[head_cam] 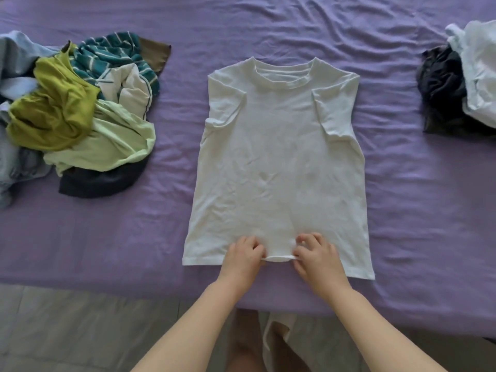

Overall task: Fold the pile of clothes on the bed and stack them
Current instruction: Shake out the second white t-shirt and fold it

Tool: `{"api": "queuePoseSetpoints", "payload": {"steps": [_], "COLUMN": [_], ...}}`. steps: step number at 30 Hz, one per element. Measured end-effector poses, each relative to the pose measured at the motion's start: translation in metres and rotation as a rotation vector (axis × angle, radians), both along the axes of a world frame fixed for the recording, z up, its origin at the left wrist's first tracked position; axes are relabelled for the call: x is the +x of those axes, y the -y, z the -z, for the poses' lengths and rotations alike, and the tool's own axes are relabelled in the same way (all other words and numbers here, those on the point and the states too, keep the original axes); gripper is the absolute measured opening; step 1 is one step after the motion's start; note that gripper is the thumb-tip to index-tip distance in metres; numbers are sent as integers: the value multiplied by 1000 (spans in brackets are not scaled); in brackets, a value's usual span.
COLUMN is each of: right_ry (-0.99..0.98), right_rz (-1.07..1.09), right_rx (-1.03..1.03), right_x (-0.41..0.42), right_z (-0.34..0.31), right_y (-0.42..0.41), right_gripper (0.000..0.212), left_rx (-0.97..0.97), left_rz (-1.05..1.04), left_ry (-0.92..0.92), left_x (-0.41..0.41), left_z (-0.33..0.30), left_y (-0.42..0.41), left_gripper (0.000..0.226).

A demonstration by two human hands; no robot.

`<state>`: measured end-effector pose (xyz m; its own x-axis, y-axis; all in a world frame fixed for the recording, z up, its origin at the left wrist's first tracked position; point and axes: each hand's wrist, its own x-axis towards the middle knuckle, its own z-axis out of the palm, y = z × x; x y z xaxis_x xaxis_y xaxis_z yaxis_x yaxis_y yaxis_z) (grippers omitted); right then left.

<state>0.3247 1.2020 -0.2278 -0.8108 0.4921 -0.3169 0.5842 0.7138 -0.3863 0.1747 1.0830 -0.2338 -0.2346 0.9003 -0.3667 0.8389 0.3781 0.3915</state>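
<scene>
A white T-shirt (279,162) of soft, lightly creased cotton lies flat in the middle of the frame on the bed (268,28), whose purple sheet is rippled with wrinkles; its sleeves are folded inward. At the lower centre, the left hand (243,257) and right hand (316,257) each pinch the shirt's bottom hem with curled fingers, bunching it between them. A crumpled pile of clothes (75,114) sits at the upper left, and a smaller dark-and-white heap (461,81) at the upper right edge.
</scene>
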Motion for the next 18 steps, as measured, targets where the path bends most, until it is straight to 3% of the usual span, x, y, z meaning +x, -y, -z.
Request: {"api": "queuePoseSetpoints", "payload": {"steps": [3, 6, 8, 13, 18], "right_ry": [-18, 10, -21, -19, -184], "right_rz": [103, 234, 293, 243, 460], "right_rx": [-162, -251, -237, -214, -315], "right_x": [-4, -19, -37, -82, -110], "right_z": [-2, -8, -15, -33, -46], "right_y": [-22, -49, -67, -118, -169], "right_gripper": [9, 19, 24, 35, 12], "left_rx": [-54, -125, -130, -97, -27], "left_rz": [-131, -368, -448, -457, -457], "left_ry": [126, 354, 401, 347, 533], "left_x": [-14, -36, -57, -116, -169], "left_z": [-3, -14, -24, -35, -50], "left_y": [-12, -36, -58, -113, -155], "left_gripper": [14, 14, 18, 21, 17]}}
